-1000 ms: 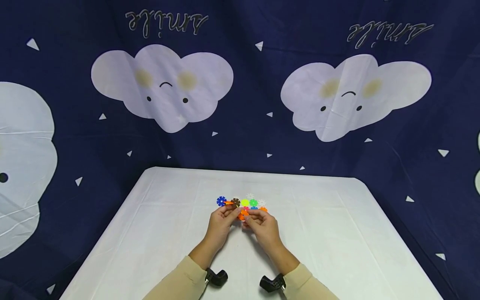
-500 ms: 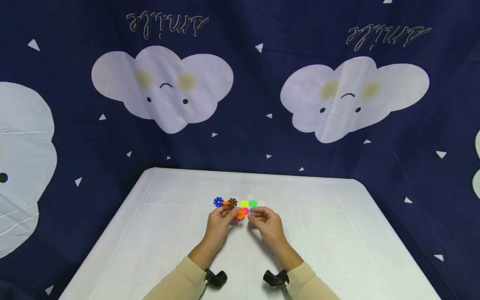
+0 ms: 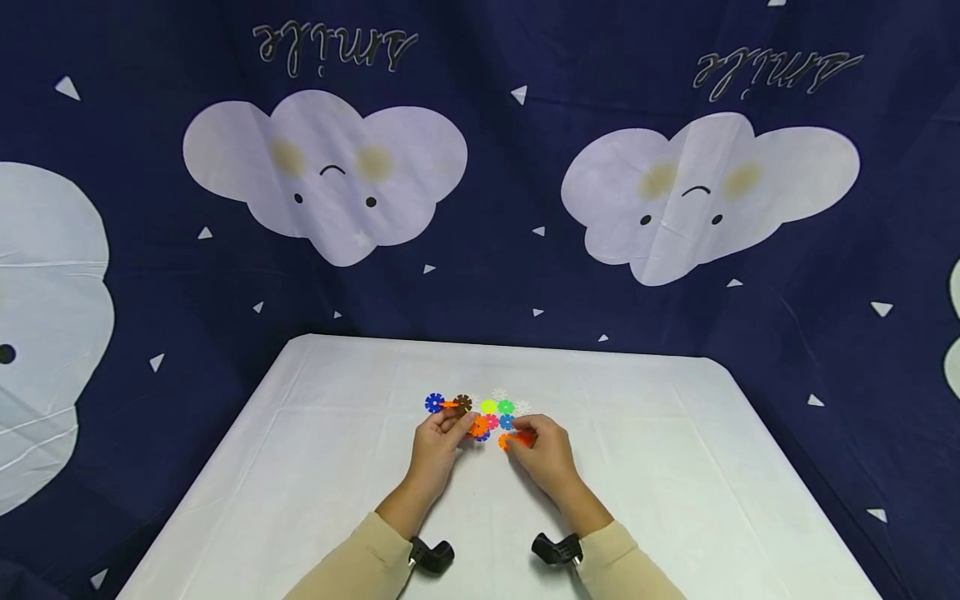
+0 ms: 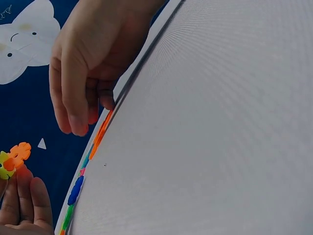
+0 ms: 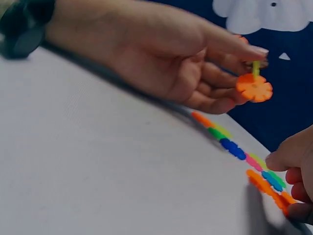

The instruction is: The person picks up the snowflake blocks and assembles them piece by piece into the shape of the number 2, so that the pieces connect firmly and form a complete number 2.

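Note:
My left hand (image 3: 435, 454) pinches a chain of joined notched plastic discs, raised off the table. The chain includes a blue disc (image 3: 434, 403), a brown disc (image 3: 462, 402) and, lower down, an orange disc (image 5: 254, 88) joined to a yellow one (image 4: 7, 165). My right hand (image 3: 550, 457) is low over loose orange discs (image 5: 258, 180) lying at the near right of the pile. In the left wrist view, one of its fingertips touches an orange disc (image 4: 101, 133), while the other fingers hang apart from it. Part of the orange discs is hidden under that hand.
Loose discs lie between and beyond the hands: yellow (image 3: 489, 407), green (image 3: 506, 407), pink (image 3: 491, 422), light blue (image 3: 507, 422), dark blue (image 5: 233, 149) and white (image 3: 499, 394). They rest on a white table (image 3: 637, 492) before a dark blue cloud-printed curtain (image 3: 510, 167).
My right hand has parted from the left hand, moving right and down to the orange discs, which now show nearer to me. My left hand keeps the chain and has shifted slightly left.

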Tool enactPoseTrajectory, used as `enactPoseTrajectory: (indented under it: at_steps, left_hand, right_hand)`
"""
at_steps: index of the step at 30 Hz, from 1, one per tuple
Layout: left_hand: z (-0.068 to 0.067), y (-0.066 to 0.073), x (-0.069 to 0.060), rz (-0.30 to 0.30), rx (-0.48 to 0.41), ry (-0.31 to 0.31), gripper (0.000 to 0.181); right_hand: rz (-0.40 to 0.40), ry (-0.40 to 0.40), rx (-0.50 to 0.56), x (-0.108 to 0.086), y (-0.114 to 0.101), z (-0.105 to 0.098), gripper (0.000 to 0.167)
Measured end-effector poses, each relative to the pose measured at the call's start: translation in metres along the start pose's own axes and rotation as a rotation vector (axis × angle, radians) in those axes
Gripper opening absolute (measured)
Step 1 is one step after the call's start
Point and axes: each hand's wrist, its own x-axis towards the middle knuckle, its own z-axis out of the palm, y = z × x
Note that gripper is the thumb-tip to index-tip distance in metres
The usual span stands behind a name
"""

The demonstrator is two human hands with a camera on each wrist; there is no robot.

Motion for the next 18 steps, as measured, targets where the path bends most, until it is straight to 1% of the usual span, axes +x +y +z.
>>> enactPoseTrajectory:
  at_steps: [4,7,11,18]
  left_hand:
    - [0.0,-0.0009,-0.0002,0.004,0.002,0.003,0.036]
    - [0.0002,-0.0008,-0.0006,0.01,0.008,-0.002,0.035]
    - [0.0001,-0.0005,-0.0008,0.014,0.018,-0.011,0.035]
    - [-0.0002,-0.0008,-0.0014,0.019,0.034,-0.007,0.035]
  right_hand:
    - [-0.133,-0.027,-0.14,-0.0021,-0.0017,0.0025,0.032]
    - [-0.197,-0.028,-0.216,-0.0028,-0.002,0.0038,0.03]
    - [-0.225,-0.027,-0.263,-0.0035,-0.0018,0.0045,0.027]
    - [-0.248,-0.036,-0.282,-0.0044,-0.0001,0.0062,0.024]
